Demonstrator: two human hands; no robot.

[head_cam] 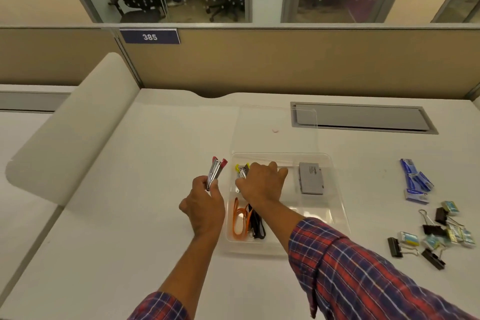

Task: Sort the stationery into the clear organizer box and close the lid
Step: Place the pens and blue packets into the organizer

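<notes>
Centre frame: left hand raised, fingers gripping red stapler; right hand palm-down over clear organizer box, fingers closed around yellow stapler.

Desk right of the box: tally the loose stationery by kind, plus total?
Black binder clips: 5
Small staple boxes: about 6, the clustered ones are hard to separate
Blue packets: about 3, overlapping
Total: about 14

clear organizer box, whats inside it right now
Inside the clear organizer box: a grey case, orange and black cords, and a yellow stapler under the right hand, which covers part of that compartment.
</notes>
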